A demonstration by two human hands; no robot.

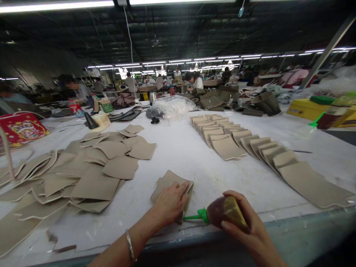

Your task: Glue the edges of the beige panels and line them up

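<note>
Near the table's front edge lies a taupe leather-like piece (164,181), its right edge lifted a little. My left hand (172,202) rests on it, fingers bent over that edge and gripping it. In my right hand (247,224) is a squeeze bottle (222,211) with brownish liquid, tipped on its side. Its green nozzle (196,216) points left and reaches the edge of the piece, just below my left fingers. The underside of the piece is mostly hidden.
A loose heap of taupe pieces (94,181) spreads at left. Overlapping rows of pieces (267,152) fan out at right. A second bottle (330,116) and a yellow box (306,108) stand far right. Plastic wrap (175,106) lies at the back; people sit beyond.
</note>
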